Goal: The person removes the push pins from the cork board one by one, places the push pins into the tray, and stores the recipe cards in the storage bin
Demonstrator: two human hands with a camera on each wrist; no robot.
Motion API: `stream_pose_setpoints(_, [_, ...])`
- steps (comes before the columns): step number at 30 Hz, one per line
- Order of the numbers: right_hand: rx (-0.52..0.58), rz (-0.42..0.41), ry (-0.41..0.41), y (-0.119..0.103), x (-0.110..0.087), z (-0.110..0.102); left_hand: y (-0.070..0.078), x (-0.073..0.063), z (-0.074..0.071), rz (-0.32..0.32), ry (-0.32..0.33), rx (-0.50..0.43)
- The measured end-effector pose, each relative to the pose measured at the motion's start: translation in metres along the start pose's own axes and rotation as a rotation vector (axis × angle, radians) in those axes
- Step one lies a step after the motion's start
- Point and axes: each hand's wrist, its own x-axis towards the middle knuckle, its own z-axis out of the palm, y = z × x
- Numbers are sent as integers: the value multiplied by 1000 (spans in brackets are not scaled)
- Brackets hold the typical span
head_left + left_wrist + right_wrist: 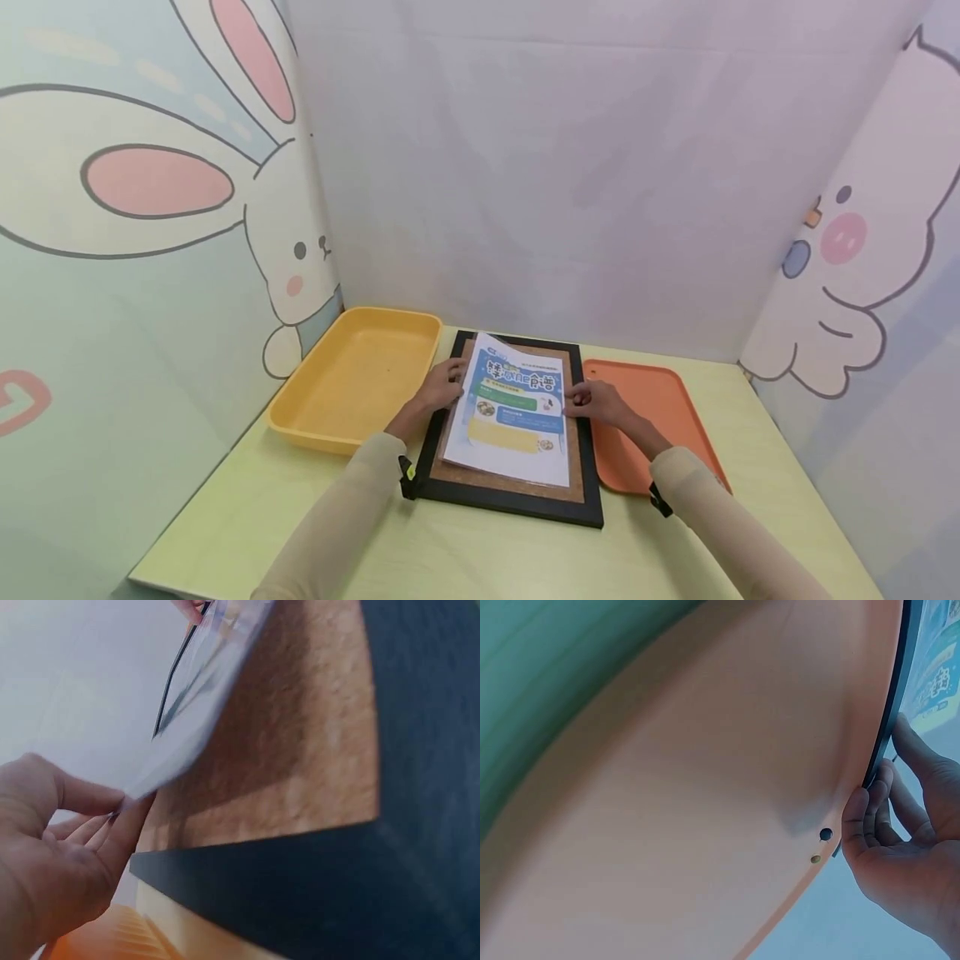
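A printed sheet [517, 417] with blue lettering and green, blue and yellow boxes lies over a black-framed cork board [517, 514]. It looks glossy, and its left side is lifted off the cork [300, 750]. My left hand [441, 385] pinches the sheet's left edge between thumb and fingers, as the left wrist view shows up close [67, 847]. Across from it, my right hand [600, 404] pinches the right edge of the sheet, above the frame's right side. In the right wrist view that hand [907, 832] has its other fingers curled beside the black frame.
A yellow tray [358, 367] stands to the left of the board. On the right, an orange tray [652, 417] lies close against the frame, under my right forearm. A white curtain [540, 183] hangs behind the pale table [465, 558], with cartoon-printed panels at both sides.
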Motion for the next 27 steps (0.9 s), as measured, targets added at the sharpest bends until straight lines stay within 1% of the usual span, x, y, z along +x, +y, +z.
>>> stream_pose_setpoints(4, [-22,-32,-7,2,0,0,-1,-2,4,11,69,-56])
stream_pose_setpoints(8, [-60,-67,5,6,0,-2,3,-2,6,27,116,-117])
stream_pose_setpoints(11, [-66,-87,15,7,-1,-4,8,1,6,35,128,-156])
stream_pose_setpoints(15, [-63,-113,42,7,-2,-8,13,3,1,32,130,-179])
stream_pose_setpoints(18, [-55,-136,59,7,-2,-13,14,4,-10,-3,120,-248])
stream_pose_setpoints(21, [-57,-159,61,9,-2,-17,14,4,-26,-24,110,-315])
stream_pose_setpoints(22, [-59,-160,60,9,-2,-18,14,3,-32,-27,103,-327])
stream_pose_setpoints(24, [-71,-169,59,11,-3,-19,13,2,-44,-8,89,-325])
stream_pose_setpoints(27, [-83,-187,50,13,-4,-20,9,-1,-63,-1,71,-323])
